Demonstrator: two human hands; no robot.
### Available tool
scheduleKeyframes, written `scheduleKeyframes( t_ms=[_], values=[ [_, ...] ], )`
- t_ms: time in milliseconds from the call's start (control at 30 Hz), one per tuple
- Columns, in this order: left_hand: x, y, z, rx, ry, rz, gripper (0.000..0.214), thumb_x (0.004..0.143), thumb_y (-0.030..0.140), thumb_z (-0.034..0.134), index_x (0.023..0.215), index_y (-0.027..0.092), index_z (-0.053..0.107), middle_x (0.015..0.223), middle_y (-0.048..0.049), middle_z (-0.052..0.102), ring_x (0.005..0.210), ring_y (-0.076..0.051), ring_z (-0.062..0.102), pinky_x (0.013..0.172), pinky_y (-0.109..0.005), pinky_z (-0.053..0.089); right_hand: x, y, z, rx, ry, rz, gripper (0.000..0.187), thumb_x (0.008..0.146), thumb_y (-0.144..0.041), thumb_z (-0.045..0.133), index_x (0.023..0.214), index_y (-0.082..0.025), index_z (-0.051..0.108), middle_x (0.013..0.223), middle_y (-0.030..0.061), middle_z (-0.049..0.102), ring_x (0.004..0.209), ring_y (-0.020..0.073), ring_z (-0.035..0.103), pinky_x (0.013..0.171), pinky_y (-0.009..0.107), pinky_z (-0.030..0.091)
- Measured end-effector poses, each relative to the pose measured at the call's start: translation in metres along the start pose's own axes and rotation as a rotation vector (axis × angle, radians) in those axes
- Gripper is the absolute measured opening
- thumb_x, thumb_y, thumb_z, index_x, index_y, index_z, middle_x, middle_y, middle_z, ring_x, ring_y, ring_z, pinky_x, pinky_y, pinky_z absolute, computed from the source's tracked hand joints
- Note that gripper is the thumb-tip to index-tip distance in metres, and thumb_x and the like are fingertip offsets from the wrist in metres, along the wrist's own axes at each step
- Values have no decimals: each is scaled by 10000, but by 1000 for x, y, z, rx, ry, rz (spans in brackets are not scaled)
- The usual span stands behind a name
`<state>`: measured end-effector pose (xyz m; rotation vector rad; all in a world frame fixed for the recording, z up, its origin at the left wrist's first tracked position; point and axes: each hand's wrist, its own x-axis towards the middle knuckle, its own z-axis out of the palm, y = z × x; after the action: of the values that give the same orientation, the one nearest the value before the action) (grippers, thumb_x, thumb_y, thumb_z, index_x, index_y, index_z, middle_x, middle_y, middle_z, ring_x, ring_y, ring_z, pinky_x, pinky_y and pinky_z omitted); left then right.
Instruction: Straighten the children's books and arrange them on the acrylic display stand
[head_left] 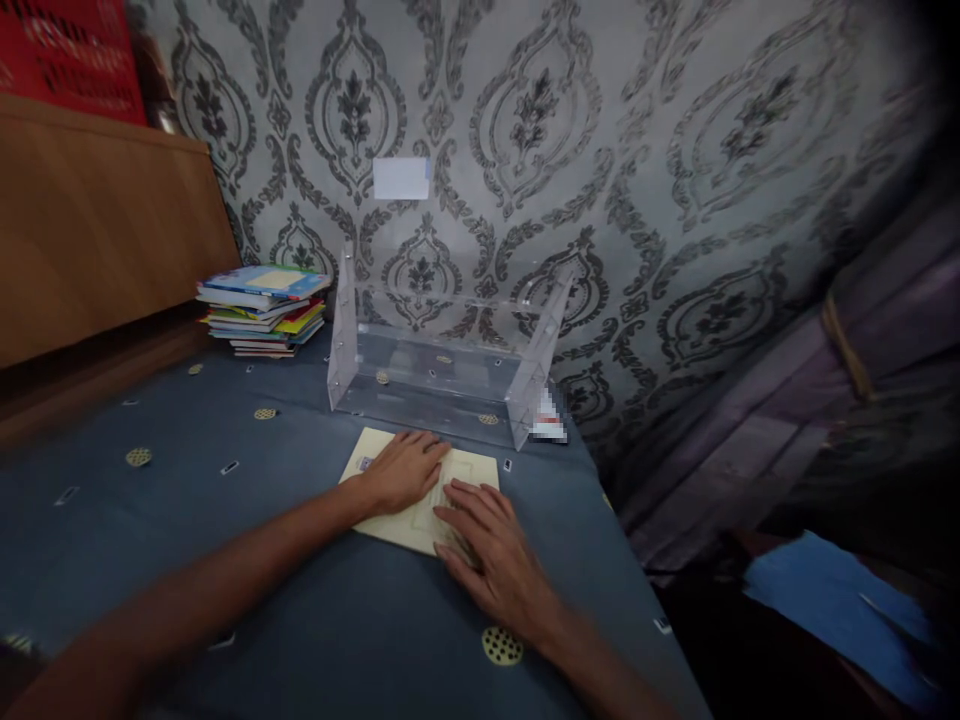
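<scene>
A pale yellow book or booklet (397, 530) with faint print lies flat on the blue patterned cloth in front of me. My left hand (405, 472) rests across its upper left part, palm down with the fingers stretched out. On its right side lies my right hand (491, 545), fingers spread over the surface and gripping nothing. Both hands hide much of the print. Just behind the book stands a clear acrylic rack (439, 355) with slanted side panels.
Behind on the left is a stack of books (266, 310), beside a wooden cabinet (105, 220) with a red basket (71, 60) on top. A small white item (550, 420) sits by the rack's right side. Blue fabric (832, 600) lies lower right, beyond the cloth's edge.
</scene>
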<state>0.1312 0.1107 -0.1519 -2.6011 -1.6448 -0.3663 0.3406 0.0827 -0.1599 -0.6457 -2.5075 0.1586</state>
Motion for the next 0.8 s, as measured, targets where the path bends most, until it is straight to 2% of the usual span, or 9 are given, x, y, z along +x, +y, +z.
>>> scheduleKeyframes(
  t_ms=[233,333,433,600,700,800],
  values=[
    [-13,0,6,25,-23,10,421,1035,277,351,1423,167,471,1461,-131,544,1359,-275,491,1134,-487,357,-5,26,-2,5,118,108,329,1012,-299,465,1288,-221,625,1340,128,638,1297,273,562,1061,498,491],
    [-19,1,6,18,-34,11,427,1046,290,328,1435,169,458,1474,-127,534,1371,-274,481,1146,-495,343,-9,37,2,-14,112,154,354,1015,-350,465,1312,-215,603,1373,135,614,1304,283,555,1051,505,502],
    [-20,1,8,19,-28,9,428,1053,308,313,1442,187,444,1485,-118,524,1384,-268,466,1155,-495,330,-14,39,8,-30,69,165,385,1014,-401,460,1341,-236,580,1421,135,577,1333,297,529,1039,519,507],
    [-21,3,9,20,-41,4,420,1054,306,323,1438,186,442,1481,-124,523,1383,-270,466,1156,-486,331,-15,26,10,-28,-17,115,427,1009,-442,464,1369,-233,562,1498,155,498,1402,318,448,1071,569,460],
    [-22,4,7,12,-39,-6,416,1051,299,328,1431,178,448,1472,-132,528,1380,-278,468,1155,-503,330,-12,17,6,-15,-134,100,512,973,-520,513,1404,-245,542,1533,162,455,1427,349,407,1104,636,390],
    [-22,3,4,-5,-32,23,412,1054,308,318,1421,186,462,1467,-128,531,1370,-268,476,1154,-492,337,-8,8,2,4,-279,104,697,885,-635,595,1466,-265,486,1584,164,379,1481,397,293,1129,708,286]
  ],
)
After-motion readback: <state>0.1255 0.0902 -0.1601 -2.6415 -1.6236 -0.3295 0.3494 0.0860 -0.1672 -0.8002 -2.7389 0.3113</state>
